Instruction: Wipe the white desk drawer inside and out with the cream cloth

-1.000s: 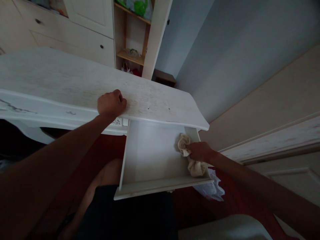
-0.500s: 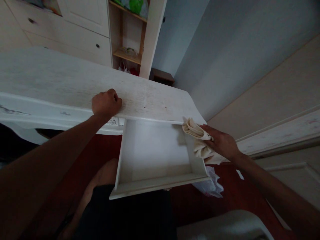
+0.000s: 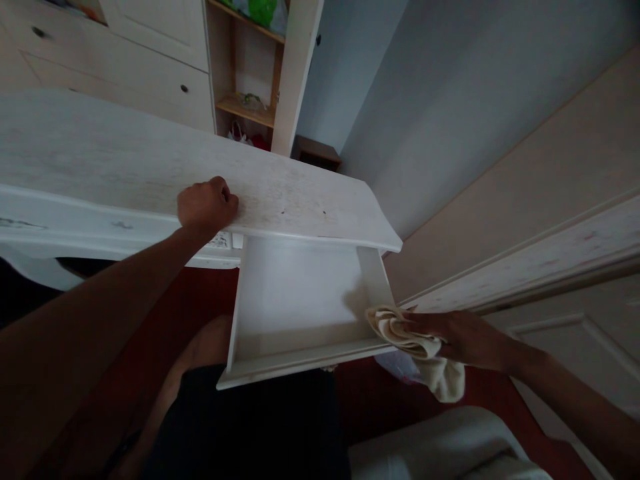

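A white drawer is pulled out of the white desk, and nothing lies on its floor. My right hand grips a folded cream cloth at the drawer's front right corner. The cloth covers that corner, and its loose end hangs down outside. My left hand rests as a fist on the desk top near the front edge, left of the drawer. Whether anything is inside that fist is hidden.
Behind the desk stands a white cabinet with an open door. A grey wall is at the right. Under the drawer's right corner a plastic bag lies on the red floor. A pale seat-like shape is at the bottom.
My right hand has brought the cloth from the back of the drawer's right side wall forward to its front right corner. My left fist stays on the desk top. The view has shifted slightly.
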Demonstrator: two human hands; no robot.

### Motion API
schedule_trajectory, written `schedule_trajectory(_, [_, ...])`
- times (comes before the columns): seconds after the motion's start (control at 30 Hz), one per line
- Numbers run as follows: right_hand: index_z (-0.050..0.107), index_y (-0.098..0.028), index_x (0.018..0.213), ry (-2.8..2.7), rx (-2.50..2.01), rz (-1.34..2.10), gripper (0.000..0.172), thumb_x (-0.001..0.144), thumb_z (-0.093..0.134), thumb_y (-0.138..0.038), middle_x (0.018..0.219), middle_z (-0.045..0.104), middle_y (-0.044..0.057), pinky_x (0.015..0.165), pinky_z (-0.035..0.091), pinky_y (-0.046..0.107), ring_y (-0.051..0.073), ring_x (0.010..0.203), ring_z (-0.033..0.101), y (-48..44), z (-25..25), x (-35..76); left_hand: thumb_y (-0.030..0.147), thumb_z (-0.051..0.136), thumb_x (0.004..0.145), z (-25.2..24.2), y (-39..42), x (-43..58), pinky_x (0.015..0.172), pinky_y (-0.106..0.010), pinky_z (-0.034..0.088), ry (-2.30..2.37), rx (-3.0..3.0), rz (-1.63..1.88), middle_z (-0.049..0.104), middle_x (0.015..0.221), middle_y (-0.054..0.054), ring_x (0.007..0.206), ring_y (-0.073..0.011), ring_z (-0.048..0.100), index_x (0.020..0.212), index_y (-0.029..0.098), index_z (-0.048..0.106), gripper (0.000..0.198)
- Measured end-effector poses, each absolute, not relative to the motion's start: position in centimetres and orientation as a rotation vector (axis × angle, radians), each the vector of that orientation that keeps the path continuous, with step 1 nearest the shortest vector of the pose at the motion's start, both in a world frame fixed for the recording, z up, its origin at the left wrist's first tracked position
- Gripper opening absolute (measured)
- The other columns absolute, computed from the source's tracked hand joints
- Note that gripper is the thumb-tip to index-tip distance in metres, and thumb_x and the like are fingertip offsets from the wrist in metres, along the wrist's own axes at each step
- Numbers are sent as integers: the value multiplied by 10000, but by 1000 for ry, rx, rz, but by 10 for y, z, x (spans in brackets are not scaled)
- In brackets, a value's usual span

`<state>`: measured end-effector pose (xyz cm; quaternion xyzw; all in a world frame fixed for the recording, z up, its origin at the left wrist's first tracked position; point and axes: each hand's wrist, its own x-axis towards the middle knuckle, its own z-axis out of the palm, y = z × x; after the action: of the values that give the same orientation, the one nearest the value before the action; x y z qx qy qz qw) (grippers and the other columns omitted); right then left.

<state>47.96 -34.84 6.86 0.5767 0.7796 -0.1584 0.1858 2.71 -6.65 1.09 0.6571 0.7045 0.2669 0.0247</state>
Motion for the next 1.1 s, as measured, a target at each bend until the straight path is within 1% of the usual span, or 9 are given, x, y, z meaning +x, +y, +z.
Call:
schedule_trajectory(0.17, [624, -294, 1422, 2230, 1683, -442, 638, 803, 566, -150, 1428, 641, 33, 1071, 535, 449, 280, 1257, 662, -344, 85, 454, 321, 504, 848, 12, -68, 27, 891, -484, 508, 2123, 2069, 847, 751, 1027, -195, 993, -372, 691, 1053, 183, 723, 330])
schedule_trajectory(0.33, [542, -267, 1497, 2605, 1730, -255, 572, 925, 561, -269, 1553, 515, 74, 1124, 491, 463, 286, 1389, 547, -311, 86, 386, 273, 561, 811, 8, -61, 21, 869, -438, 520, 2033, 2044, 862, 764, 979, -166, 957, -340, 706, 944, 194, 724, 224])
schedule_trajectory(0.43, [519, -269, 1507, 2759, 1634, -73, 572, 939, 590, -270, 1592, 463, 89, 1073, 531, 437, 282, 1392, 545, -280, 72, 330, 215, 585, 768, 8, -57, 15, 868, -376, 514, 1852, 1970, 1050, 764, 904, -109, 918, -279, 701, 812, 206, 697, 120])
schedule_trajectory(0.53, [529, -285, 1490, 2733, 1592, 52, 575, 924, 621, -249, 1610, 443, 84, 998, 572, 418, 289, 1328, 605, -244, 59, 273, 191, 601, 723, 9, -67, 7, 766, -311, 510, 1538, 1640, 1397, 704, 741, -43, 759, -197, 659, 722, 206, 656, 57])
schedule_trajectory(0.63, [532, -294, 1476, 2726, 1561, 44, 544, 938, 596, -253, 1608, 458, 60, 988, 565, 383, 260, 1307, 617, -215, 51, 223, 249, 631, 720, 0, -101, -4, 591, -250, 453, 1139, 1044, 1731, 605, 630, 14, 594, -128, 558, 755, 206, 653, 60])
schedule_trajectory(0.73, [548, -285, 1437, 2713, 1466, 8, 486, 951, 558, -272, 1588, 491, 52, 944, 574, 386, 256, 1253, 646, -204, 45, 188, 273, 709, 667, -30, -156, -14, 513, -199, 380, 924, 591, 1873, 546, 587, 40, 544, -87, 494, 743, 206, 664, 112])
schedule_trajectory(0.87, [588, -238, 1333, 2682, 1232, 2, 396, 941, 563, -290, 1578, 488, 109, 807, 592, 376, 261, 1057, 719, -222, 38, 168, 272, 779, 626, -87, -233, -18, 505, -185, 396, 1011, 290, 1849, 559, 605, 39, 538, -73, 470, 737, 223, 724, 133])
schedule_trajectory(0.93, [608, -211, 1265, 2699, 1074, -36, 340, 941, 569, -304, 1533, 525, 135, 747, 581, 360, 255, 986, 727, -238, 37, 166, 291, 792, 621, -107, -262, -13, 494, -197, 410, 1072, 200, 1774, 557, 592, 39, 517, -81, 468, 732, 241, 732, 135])
schedule_trajectory(1.1, [633, -197, 1161, 2749, 644, -246, 227, 966, 541, -266, 1334, 660, 113, 645, 513, 312, 207, 866, 715, -269, 40, 178, 393, 829, 589, -117, -295, 10, 521, -256, 472, 1110, 185, 1530, 671, 681, -16, 573, -148, 585, 723, 260, 744, 207])
